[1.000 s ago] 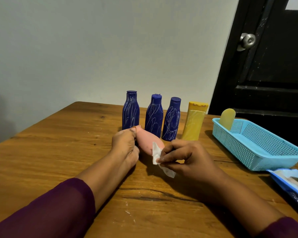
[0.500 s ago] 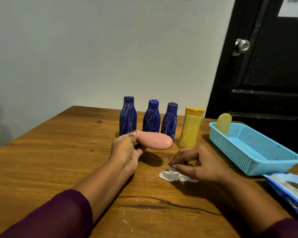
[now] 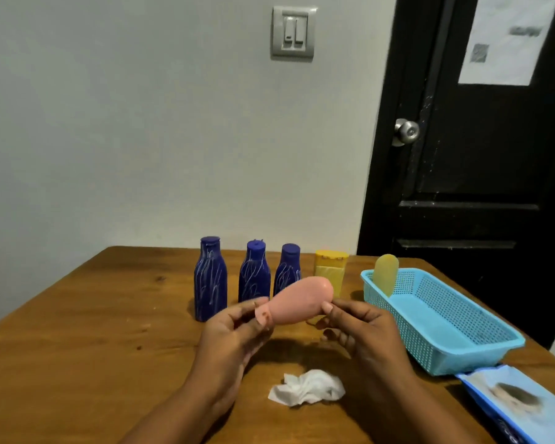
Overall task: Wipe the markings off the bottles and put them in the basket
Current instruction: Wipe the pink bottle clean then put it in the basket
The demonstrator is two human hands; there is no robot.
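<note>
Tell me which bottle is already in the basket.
The pale yellow bottle, propped in the far corner of the blue basket; the rest are outside it.

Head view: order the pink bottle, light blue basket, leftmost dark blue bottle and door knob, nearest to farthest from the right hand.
1. pink bottle, pinched by the right hand.
2. light blue basket, just to its right.
3. leftmost dark blue bottle, back left.
4. door knob, far behind.

3 blue bottles, 2 yellow bottles, 1 pink bottle.
</note>
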